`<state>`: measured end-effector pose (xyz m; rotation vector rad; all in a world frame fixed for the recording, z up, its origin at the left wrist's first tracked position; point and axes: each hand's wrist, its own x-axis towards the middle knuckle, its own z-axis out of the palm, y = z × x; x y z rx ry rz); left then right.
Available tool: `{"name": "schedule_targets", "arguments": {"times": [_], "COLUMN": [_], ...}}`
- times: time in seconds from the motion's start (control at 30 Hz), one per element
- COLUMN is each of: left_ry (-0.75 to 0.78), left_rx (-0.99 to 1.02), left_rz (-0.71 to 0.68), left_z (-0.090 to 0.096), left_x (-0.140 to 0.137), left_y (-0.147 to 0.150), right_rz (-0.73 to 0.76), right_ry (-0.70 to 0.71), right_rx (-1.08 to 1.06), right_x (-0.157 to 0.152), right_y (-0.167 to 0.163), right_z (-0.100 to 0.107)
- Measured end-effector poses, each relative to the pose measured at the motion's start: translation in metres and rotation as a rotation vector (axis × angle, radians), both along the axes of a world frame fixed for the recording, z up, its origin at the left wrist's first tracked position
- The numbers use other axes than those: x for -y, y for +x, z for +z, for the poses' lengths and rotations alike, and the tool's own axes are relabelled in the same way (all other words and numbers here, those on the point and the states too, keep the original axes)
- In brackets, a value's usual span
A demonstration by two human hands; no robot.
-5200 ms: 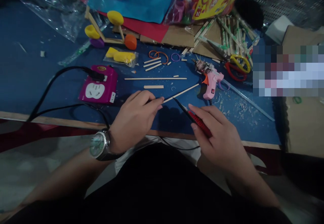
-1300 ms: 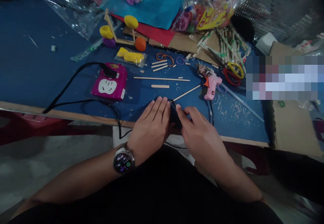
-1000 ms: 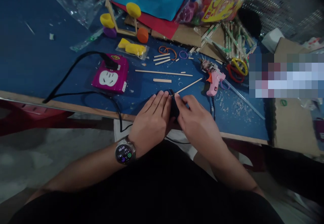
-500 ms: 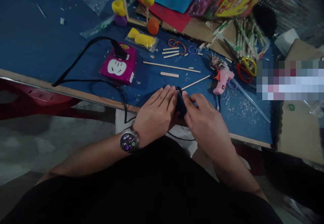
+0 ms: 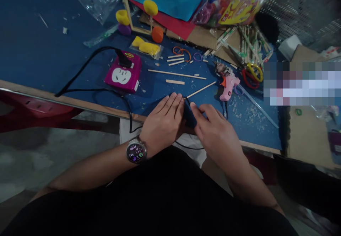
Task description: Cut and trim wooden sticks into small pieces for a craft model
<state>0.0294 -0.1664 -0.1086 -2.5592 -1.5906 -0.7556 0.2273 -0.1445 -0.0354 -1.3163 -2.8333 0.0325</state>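
Note:
My left hand [image 5: 163,120] lies flat near the table's front edge, its fingers stretched out side by side over the near end of a thin wooden stick [image 5: 201,89]. That end is hidden. Close beside it, my right hand [image 5: 218,131] is closed, with index finger and thumb bent in towards the left fingertips. A small dark piece [image 5: 187,101] shows between the two hands; its kind is unclear. Beyond the hands lie a longer stick [image 5: 177,74] and a flat wooden strip [image 5: 175,82]. A pink glue gun [image 5: 228,86] rests to the right.
A magenta power socket box [image 5: 124,73] with a black cable [image 5: 92,53] stands left. Behind are short sticks [image 5: 176,60], a wooden frame with coloured foam pieces [image 5: 141,29], and a yellow packet [image 5: 146,47]. Scissors [image 5: 252,75], shavings [image 5: 245,108] and a cardboard box [image 5: 306,136] are right.
The camera view has shifted slightly, so the table things appear a little lower and further left. Both hands keep nearly the same pose around the stick's near end.

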Motion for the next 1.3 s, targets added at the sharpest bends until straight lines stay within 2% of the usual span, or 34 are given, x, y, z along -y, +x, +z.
{"name": "schedule_targets", "arguments": {"times": [0.17, 0.3, 0.6, 0.93, 1.3], "left_ry": [0.002, 0.004, 0.057, 0.043, 0.043], "left_rx": [0.052, 0.078, 0.007, -0.024, 0.033], "left_rz": [-0.005, 0.000, 0.019, 0.008, 0.025], "left_z": [-0.003, -0.005, -0.004, -0.001, -0.007], "left_x": [0.001, 0.001, 0.000, 0.001, 0.002], "left_y": [0.000, 0.001, 0.002, 0.001, 0.003], "right_rz": [0.016, 0.000, 0.022, 0.027, 0.027], "right_ry": [0.017, -0.028, -0.042, 0.017, -0.062], "right_rx": [-0.009, -0.010, -0.056, -0.091, -0.034], "right_x": [-0.005, -0.010, -0.022, -0.006, -0.020], "right_y": [-0.002, -0.006, -0.012, 0.004, -0.009], "right_z": [-0.002, -0.002, -0.007, -0.005, -0.004]}}
